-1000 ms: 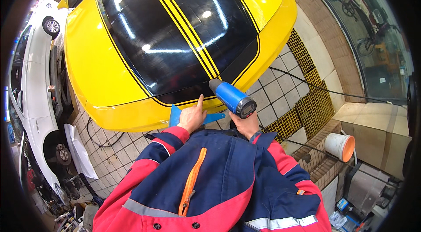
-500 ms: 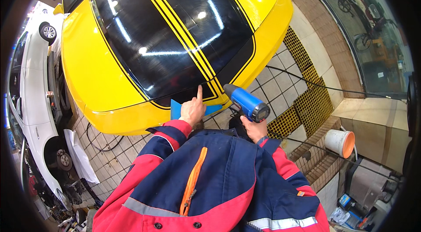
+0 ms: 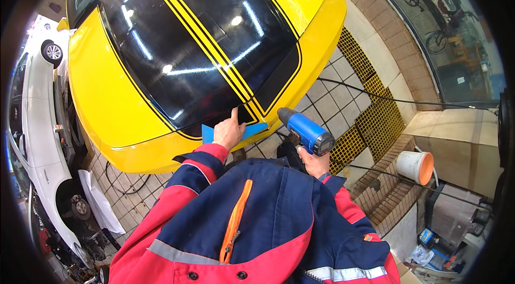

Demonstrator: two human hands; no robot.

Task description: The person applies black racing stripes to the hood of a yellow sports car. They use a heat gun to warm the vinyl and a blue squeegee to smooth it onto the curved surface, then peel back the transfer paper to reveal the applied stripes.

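Saw the right hand point(image 3: 314, 162) clamped round a blue heat gun point(image 3: 310, 131), while the left hand point(image 3: 228, 133) gripped a blue scraper point(image 3: 254, 129), index stuck out by the car hood's point(image 3: 177, 42) near edge.

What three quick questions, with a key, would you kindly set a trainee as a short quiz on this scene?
1. Which hand grips the blue pistol-shaped tool?
2. True or false: the white bucket appears to the right of the yellow car in this view.
3. What colour is the flat piece at the left hand? A red, B blue, C green.

Key: 1. The right hand. 2. True. 3. B.
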